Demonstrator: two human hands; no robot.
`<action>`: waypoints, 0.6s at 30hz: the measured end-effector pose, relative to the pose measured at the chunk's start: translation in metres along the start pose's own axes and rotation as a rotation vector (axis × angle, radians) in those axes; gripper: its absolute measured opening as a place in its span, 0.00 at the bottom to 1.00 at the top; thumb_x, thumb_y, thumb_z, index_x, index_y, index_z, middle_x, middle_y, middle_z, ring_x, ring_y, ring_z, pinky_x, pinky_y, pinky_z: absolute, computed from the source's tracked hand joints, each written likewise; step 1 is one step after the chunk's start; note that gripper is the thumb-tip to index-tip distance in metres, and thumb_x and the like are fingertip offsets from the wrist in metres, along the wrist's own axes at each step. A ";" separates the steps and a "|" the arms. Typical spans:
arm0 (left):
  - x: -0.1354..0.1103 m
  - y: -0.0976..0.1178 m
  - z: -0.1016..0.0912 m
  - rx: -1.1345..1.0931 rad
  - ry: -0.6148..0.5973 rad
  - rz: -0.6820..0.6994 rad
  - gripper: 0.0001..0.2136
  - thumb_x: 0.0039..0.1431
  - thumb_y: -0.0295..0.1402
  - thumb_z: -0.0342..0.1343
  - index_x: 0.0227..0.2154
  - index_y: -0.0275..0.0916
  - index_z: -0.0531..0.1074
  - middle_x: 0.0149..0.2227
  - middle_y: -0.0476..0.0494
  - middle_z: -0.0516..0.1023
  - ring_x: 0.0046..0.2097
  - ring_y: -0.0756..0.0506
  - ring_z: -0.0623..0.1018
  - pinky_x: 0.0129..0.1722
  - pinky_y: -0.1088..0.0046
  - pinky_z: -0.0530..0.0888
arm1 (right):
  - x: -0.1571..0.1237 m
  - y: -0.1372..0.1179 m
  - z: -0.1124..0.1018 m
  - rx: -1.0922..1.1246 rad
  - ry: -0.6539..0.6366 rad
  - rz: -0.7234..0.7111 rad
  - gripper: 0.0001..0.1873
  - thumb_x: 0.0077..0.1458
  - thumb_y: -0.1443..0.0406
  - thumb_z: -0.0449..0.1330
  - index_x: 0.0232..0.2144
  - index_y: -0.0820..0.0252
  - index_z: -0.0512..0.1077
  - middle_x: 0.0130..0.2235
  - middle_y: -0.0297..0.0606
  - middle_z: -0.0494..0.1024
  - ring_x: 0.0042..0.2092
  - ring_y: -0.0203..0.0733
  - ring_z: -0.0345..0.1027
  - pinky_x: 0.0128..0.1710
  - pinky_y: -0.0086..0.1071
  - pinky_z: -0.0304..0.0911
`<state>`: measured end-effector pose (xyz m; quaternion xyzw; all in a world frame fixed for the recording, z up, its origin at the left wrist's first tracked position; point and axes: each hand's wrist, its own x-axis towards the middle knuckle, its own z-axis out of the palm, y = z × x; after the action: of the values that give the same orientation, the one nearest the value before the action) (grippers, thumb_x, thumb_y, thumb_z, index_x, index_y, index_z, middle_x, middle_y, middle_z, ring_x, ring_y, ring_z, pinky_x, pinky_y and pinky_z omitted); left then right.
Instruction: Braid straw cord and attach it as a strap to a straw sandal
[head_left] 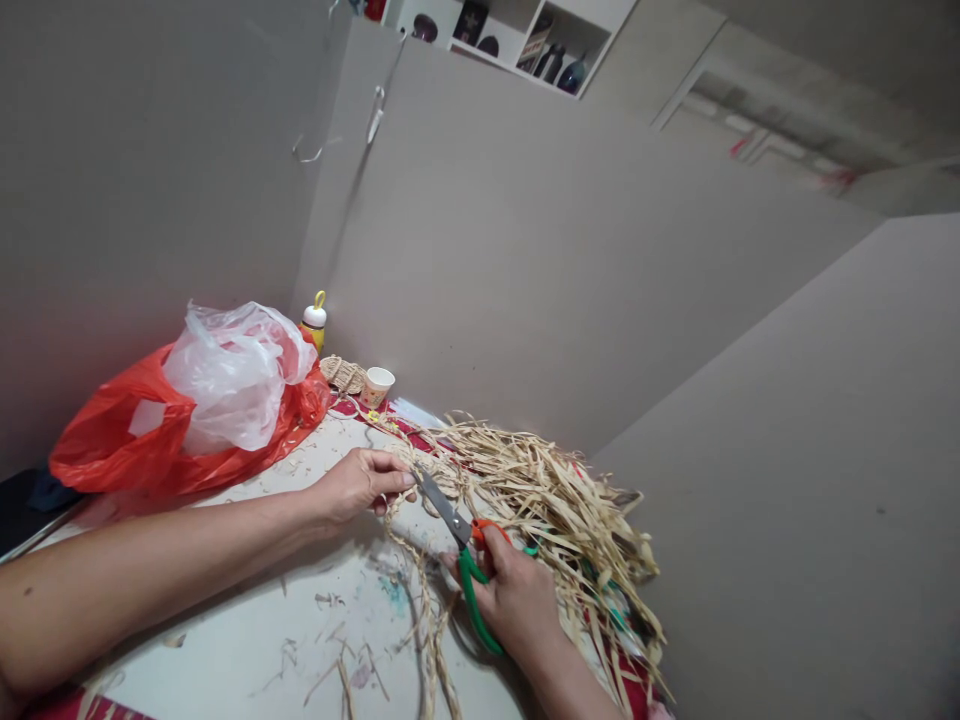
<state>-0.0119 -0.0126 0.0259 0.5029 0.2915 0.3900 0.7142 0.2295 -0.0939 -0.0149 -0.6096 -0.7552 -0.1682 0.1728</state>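
My left hand (364, 482) pinches a braided straw strand (429, 600) that runs down the white table (247, 620). My right hand (514, 600) grips green-handled scissors (454, 530), with the blades pointing up-left toward the left fingertips and the strand. A loose heap of dry straw strips (555, 500) lies just behind and to the right of both hands.
A red plastic bag (112, 440) with a clear bag (229, 375) on top sits at the table's left. Behind stand a yellow bottle (313, 325), a small woven basket (343, 374) and a paper cup (376, 385). Grey walls close in behind and right. Straw scraps litter the table.
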 end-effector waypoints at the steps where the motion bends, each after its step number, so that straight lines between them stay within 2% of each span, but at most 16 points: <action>1: 0.000 0.001 0.000 0.003 0.003 -0.004 0.13 0.41 0.40 0.66 0.24 0.34 0.74 0.24 0.48 0.76 0.21 0.55 0.63 0.22 0.78 0.58 | 0.000 0.000 0.000 0.004 0.009 -0.003 0.08 0.50 0.59 0.58 0.30 0.57 0.66 0.20 0.32 0.74 0.22 0.40 0.69 0.23 0.28 0.51; 7: 0.000 0.000 0.000 0.026 -0.006 0.010 0.14 0.42 0.41 0.65 0.24 0.34 0.74 0.23 0.50 0.75 0.22 0.55 0.62 0.23 0.77 0.57 | -0.002 0.001 0.001 0.059 0.088 -0.029 0.10 0.51 0.57 0.56 0.27 0.58 0.67 0.18 0.30 0.72 0.18 0.36 0.65 0.21 0.26 0.52; 11: 0.000 0.002 0.000 0.025 -0.002 -0.003 0.13 0.42 0.41 0.65 0.25 0.35 0.74 0.24 0.50 0.75 0.23 0.54 0.64 0.24 0.76 0.57 | -0.005 0.003 0.003 0.121 0.092 -0.010 0.12 0.51 0.56 0.57 0.23 0.57 0.65 0.16 0.28 0.68 0.17 0.33 0.60 0.20 0.26 0.50; 14: -0.001 0.006 0.001 0.014 0.011 -0.016 0.13 0.42 0.40 0.65 0.26 0.35 0.74 0.25 0.49 0.76 0.24 0.53 0.67 0.27 0.76 0.60 | -0.005 -0.001 -0.001 0.291 0.105 0.134 0.16 0.49 0.53 0.60 0.22 0.57 0.65 0.16 0.27 0.64 0.17 0.33 0.56 0.20 0.26 0.51; 18: -0.004 0.011 0.003 -0.025 -0.093 -0.037 0.14 0.43 0.40 0.65 0.27 0.35 0.71 0.25 0.47 0.78 0.26 0.51 0.73 0.28 0.76 0.62 | 0.008 -0.017 -0.014 0.793 0.099 0.419 0.17 0.47 0.52 0.63 0.24 0.58 0.65 0.19 0.28 0.65 0.22 0.34 0.58 0.22 0.27 0.55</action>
<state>-0.0146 -0.0153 0.0374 0.5059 0.2625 0.3567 0.7403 0.2117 -0.0971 0.0002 -0.6272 -0.6125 0.1438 0.4590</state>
